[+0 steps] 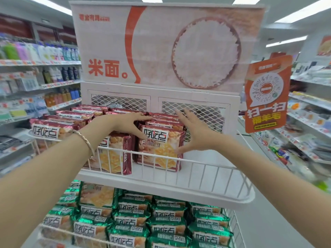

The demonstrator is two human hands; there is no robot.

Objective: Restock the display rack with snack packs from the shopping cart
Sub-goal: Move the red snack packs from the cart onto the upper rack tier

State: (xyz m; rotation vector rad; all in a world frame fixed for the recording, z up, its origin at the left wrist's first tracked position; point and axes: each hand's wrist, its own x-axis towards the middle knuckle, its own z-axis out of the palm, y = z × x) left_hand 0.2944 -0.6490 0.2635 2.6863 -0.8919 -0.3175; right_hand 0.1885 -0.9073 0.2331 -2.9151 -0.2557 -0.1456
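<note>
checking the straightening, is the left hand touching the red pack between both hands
Touching: head view shows the thumb of the left hand on the label of the red pack.

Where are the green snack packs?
In the head view, the green snack packs lie on the lower shelf of the white rack, at the bottom middle, right below the red snack packs.

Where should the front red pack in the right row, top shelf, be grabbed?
The front red pack stands upright behind the wire rail, which blocks its lower half; a neighbouring pack crowds its left. Likely best: pinch its top edge from above, or its free right side.
</note>
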